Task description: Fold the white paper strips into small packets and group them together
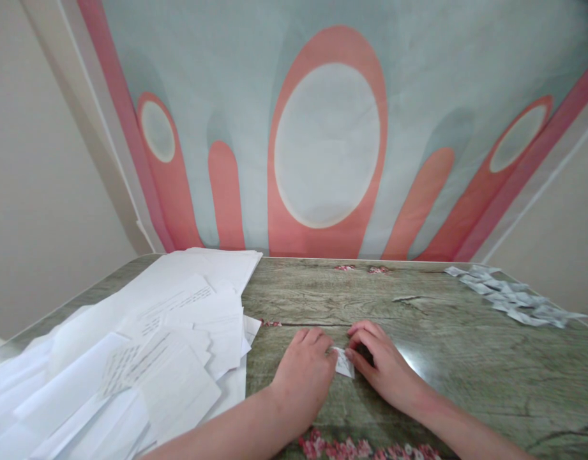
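Observation:
A small folded piece of paper (344, 365), white with dark printing, is between my two hands just above or on the tabletop. My left hand (304, 375) is closed with curled fingers at the paper's left edge, and its fingertips are partly hidden behind the knuckles. On the other side, my right hand (382, 363) pinches the paper's upper right corner between thumb and curled fingers. To the left lies a large heap of white paper sheets (181, 390), some printed with text and some with torn edges.
At the far right of the wood-patterned table (475, 370) lies a cluster of small folded paper pieces (518, 297). A grey-green wall hanging with coral shapes (327, 243) rises behind the table's back edge. Pink flower prints (361, 447) show near the front.

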`<state>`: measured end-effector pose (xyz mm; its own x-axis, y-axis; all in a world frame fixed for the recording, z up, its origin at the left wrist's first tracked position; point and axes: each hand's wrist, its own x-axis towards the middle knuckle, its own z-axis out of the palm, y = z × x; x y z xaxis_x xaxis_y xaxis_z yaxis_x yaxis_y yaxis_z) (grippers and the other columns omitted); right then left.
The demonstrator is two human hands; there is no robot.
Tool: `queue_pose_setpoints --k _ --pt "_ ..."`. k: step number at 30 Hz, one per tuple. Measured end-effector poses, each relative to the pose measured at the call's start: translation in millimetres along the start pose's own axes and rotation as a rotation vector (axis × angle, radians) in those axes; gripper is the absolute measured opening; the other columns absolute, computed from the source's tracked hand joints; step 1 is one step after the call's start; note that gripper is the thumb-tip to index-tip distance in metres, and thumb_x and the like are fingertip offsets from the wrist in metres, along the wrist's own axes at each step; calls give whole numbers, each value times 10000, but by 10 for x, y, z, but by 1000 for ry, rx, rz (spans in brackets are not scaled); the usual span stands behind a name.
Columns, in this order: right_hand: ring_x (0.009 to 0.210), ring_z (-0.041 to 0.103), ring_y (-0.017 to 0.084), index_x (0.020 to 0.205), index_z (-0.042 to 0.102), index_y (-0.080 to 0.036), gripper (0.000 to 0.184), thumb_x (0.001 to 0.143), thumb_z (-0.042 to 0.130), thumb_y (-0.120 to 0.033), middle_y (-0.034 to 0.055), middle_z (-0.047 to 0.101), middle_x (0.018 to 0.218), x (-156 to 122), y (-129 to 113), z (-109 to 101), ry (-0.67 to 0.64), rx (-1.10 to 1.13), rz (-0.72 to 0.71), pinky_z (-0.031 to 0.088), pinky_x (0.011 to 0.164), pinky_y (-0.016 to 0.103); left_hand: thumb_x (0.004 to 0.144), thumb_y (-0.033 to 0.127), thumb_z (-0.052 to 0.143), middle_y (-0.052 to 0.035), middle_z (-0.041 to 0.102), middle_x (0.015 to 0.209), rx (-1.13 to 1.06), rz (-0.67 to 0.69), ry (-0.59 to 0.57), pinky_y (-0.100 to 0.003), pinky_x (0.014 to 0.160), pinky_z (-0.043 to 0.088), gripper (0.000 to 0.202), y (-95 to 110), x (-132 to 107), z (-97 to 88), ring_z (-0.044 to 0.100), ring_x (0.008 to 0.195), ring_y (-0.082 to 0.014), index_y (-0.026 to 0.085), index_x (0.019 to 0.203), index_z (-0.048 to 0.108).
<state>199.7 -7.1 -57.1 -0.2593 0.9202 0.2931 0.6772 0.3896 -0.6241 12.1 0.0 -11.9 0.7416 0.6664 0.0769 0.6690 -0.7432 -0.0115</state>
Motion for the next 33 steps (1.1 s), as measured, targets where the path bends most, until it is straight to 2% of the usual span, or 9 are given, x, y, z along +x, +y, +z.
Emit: queue_pose_setpoints --k 7,10,14,16,21,27,33 --pt "984 526 197 887 550 -225 149 895 403 -202 55 566 1020 -21 33 -158 -57 52 -6 429 865 359 865 212 527 -66 614 1028 4 16 28 -371 900 362 173 -25 0 26 473 1061 -247 188 997 636" --pt "984 537 191 1007 579 -237 266 898 353 -149 52 575 1068 -31 4 -285 -74 -44 -43 428 866 351 887 207 483 -72 615 1018 8 27 26 -368 900 359 194 -21 4 12 474 1061 -246 176 1006 634" --pt "906 562 199 1046 625 -260 367 861 367 -76 47 623 1009 -57 -56 -378 -182 -252 -191 432 816 358 889 211 479 -74 616 1007 5 29 38 -363 899 356 204 -18 6 20 474 1056 -242 175 1019 631" --pt "869 563 198 1060 631 -252 347 857 408 -80 51 636 976 -78 -64 -362 -217 -331 -251 431 796 361 879 218 500 -72 615 1002 10 27 43 -359 897 358 193 -18 7 27 476 1048 -237 178 1011 635" --pt "870 539 197 1061 626 -198 280 852 474 -90 60 623 959 -114 -46 -269 -193 -441 -314 424 778 348 875 223 504 -67 612 1001 35 28 42 -359 899 365 202 -15 5 28 479 1049 -234 180 1027 629" --pt "902 522 185 1037 623 -175 284 867 432 -53 63 584 1002 -119 -123 -261 -251 -472 -278 424 784 313 870 214 476 -93 609 1070 118 42 10 -365 890 378 272 41 -28 46 478 1069 -250 134 1100 598" --pt "893 538 209 1016 632 -120 283 803 484 -7 78 595 980 -152 -254 -186 -277 -643 -210 443 793 342 842 229 473 -144 567 1193 220 50 -34 -393 943 349 384 172 -111 100 440 1135 -274 53 1171 563"
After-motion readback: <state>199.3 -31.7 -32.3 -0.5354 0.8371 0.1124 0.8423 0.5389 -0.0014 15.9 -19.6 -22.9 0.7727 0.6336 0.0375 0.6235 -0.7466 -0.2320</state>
